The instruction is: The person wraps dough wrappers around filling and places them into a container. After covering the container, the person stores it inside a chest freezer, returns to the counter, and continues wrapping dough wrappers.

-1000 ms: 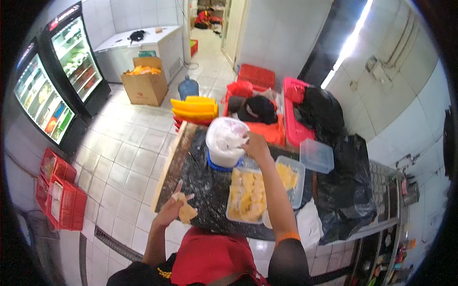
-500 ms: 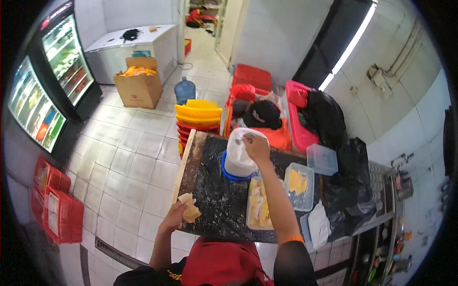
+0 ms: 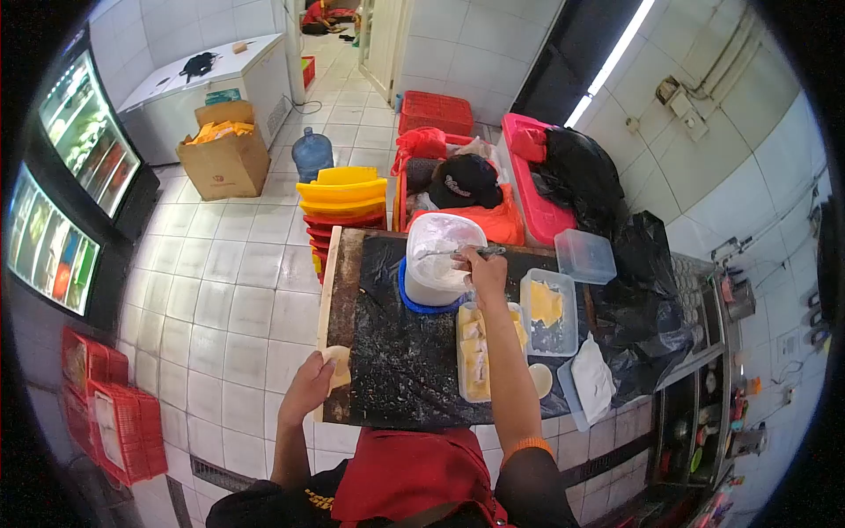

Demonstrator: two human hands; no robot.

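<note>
My left hand (image 3: 310, 384) is closed on a thin pale yellow wrapper (image 3: 338, 365) at the table's left edge. With its fingers pinched, my right hand (image 3: 483, 269) holds a thin metal utensil (image 3: 495, 251) over the mouth of a white tub (image 3: 434, 286). White, paste-like stuff (image 3: 444, 236) shows inside, and the utensil's tip reaches over it. Something blue (image 3: 404, 290) lies under the tub. Below my right forearm, a clear container (image 3: 463, 387) holds rows of yellow folded pieces with white on them. Beside it, another container (image 3: 568, 339) has yellow sheets (image 3: 547, 304) inside.
A dark, white-dusted sheet (image 3: 387, 352) covers the table. A small round pale dish (image 3: 540, 379), a white cloth or bag (image 3: 592, 378) and a clear box (image 3: 585, 256) lie at right. Beyond are stacked yellow stools (image 3: 341, 189), a water bottle (image 3: 312, 157) and a black cap (image 3: 465, 181).
My right hand has come out of the tub slightly, bringing the metal utensil into view. The wrapper in my left hand now shows as a smaller piece. The view has shifted.
</note>
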